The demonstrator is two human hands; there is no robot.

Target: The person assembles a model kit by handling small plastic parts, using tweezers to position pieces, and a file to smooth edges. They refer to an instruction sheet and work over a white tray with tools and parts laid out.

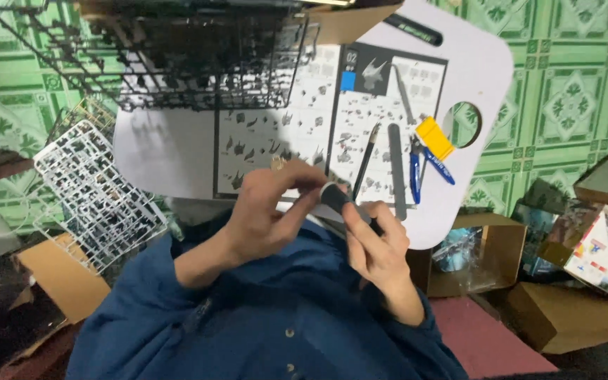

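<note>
My left hand point(269, 207) pinches a small pale model part point(277, 163) between its fingertips, just over the near edge of the white lap table point(163, 151). My right hand point(381, 250) grips a dark grey sanding stick point(333, 197), whose end rests against my left fingers. Both hands meet above my blue shirt point(269, 317). An open instruction booklet point(318, 119) with part diagrams lies on the table just beyond them.
Black sprue frames point(177, 63) cover the table's far left; a pale sprue frame point(96, 190) leans off its left side. Right of the booklet lie a hobby knife point(366, 158), grey file point(397, 172), blue-handled nippers point(416, 172), yellow block point(434, 137) and black pen point(413, 29). Cardboard boxes point(487, 257) stand on the right.
</note>
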